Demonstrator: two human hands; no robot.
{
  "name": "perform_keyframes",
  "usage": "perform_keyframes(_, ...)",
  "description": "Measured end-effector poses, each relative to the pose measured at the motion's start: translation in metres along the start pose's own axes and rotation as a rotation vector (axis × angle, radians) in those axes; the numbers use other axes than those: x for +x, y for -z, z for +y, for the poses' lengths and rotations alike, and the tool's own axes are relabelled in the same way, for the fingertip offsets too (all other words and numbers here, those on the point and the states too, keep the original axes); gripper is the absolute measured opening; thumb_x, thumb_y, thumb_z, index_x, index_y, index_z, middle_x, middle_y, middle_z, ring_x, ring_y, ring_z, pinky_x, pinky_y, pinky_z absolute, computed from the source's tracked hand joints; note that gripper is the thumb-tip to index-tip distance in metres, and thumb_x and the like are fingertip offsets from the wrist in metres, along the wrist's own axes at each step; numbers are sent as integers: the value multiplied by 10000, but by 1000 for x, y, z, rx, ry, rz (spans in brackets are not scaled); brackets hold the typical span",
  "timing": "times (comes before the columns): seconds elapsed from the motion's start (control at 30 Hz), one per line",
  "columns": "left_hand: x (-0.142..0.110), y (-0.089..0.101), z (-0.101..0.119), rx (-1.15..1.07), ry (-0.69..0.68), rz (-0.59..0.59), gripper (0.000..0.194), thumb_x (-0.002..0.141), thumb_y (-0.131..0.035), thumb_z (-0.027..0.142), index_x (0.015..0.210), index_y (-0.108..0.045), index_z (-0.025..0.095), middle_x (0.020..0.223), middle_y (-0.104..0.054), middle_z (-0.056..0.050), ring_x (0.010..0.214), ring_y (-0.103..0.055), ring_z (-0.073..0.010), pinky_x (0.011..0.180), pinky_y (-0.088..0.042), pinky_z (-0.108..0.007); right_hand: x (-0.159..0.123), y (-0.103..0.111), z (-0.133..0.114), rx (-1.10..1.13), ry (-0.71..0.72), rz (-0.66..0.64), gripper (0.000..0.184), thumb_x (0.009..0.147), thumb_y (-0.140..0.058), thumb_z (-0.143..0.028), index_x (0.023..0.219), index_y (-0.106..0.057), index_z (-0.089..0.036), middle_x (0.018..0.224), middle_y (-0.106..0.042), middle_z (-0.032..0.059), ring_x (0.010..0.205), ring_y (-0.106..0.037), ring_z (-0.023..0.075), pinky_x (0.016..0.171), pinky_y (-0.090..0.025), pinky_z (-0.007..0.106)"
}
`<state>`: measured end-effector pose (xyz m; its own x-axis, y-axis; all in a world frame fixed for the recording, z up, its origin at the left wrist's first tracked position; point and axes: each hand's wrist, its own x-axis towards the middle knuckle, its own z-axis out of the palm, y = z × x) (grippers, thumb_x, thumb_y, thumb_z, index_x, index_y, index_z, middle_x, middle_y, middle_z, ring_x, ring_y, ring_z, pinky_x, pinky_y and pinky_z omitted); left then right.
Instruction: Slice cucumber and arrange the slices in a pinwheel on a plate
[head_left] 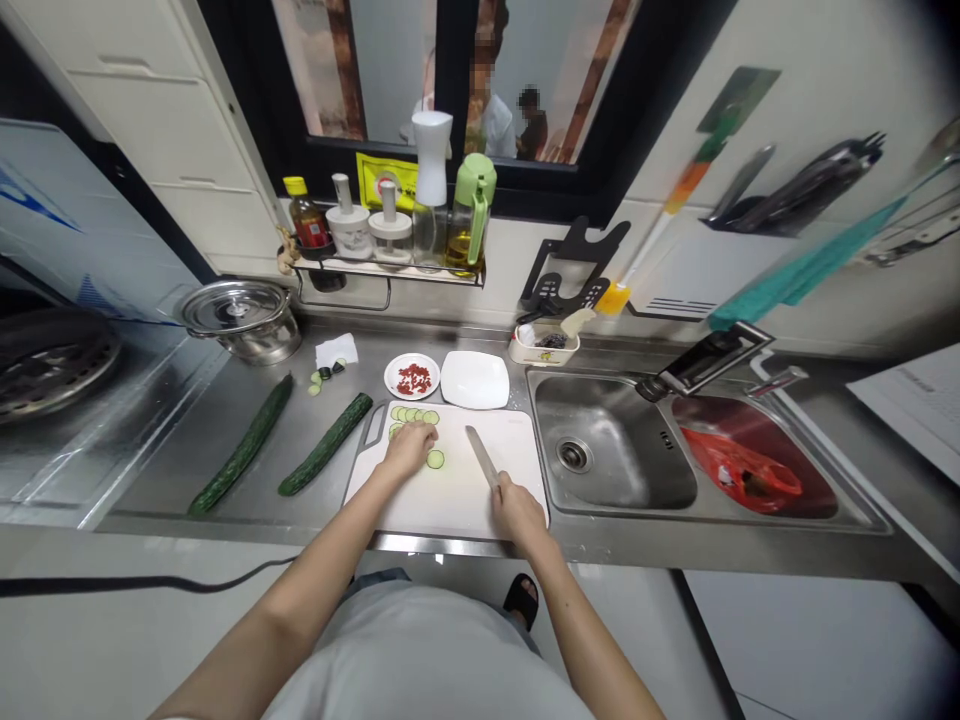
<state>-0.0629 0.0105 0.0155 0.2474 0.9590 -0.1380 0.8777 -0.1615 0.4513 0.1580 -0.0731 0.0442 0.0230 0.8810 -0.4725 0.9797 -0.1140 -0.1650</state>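
On the white cutting board (450, 505), thin round cucumber slices (414, 415) lie in a row near the far left corner. My left hand (409, 450) is over the board just below that row, fingers bent and drawn together; its palm side is hidden, so anything in it cannot be made out. One loose cucumber slice (435, 459) lies just right of this hand. My right hand (519, 508) grips the handle of a knife (481, 455), whose blade points away from me over the board's right half. Two whole-looking cucumbers (326, 445) (244, 445) rest on the steel counter to the left.
Behind the board stand a plate of small red pieces (414, 378) and a white square plate (475, 380). Cucumber end pieces (324, 374) lie near a lidded steel pot (259, 325). To the right is a sink (615, 450) with a red plastic bag (742, 475) in its second basin.
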Motion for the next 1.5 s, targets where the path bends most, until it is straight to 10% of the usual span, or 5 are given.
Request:
perform_keyframes(0.5, -16, -8, 4, 7, 274, -30, 134, 837, -529, 231, 869, -659, 224, 977, -690, -39, 955, -597, -193, 801, -395, -287, -35, 22, -4, -170, 195, -102, 248, 955, -333, -245, 1099, -532, -210, 960, -690, 96, 877, -648, 213, 622, -336, 262)
perform_keyframes(1.5, -12, -7, 5, 18, 333, -51, 154, 839, -523, 238, 876, -672, 240, 966, -709, -37, 967, -607, -201, 819, -389, -306, -33, 17, -9, -224, 271, -176, 319, 912, -314, -121, 1164, -507, -149, 954, -678, 152, 918, -645, 235, 662, -373, 278)
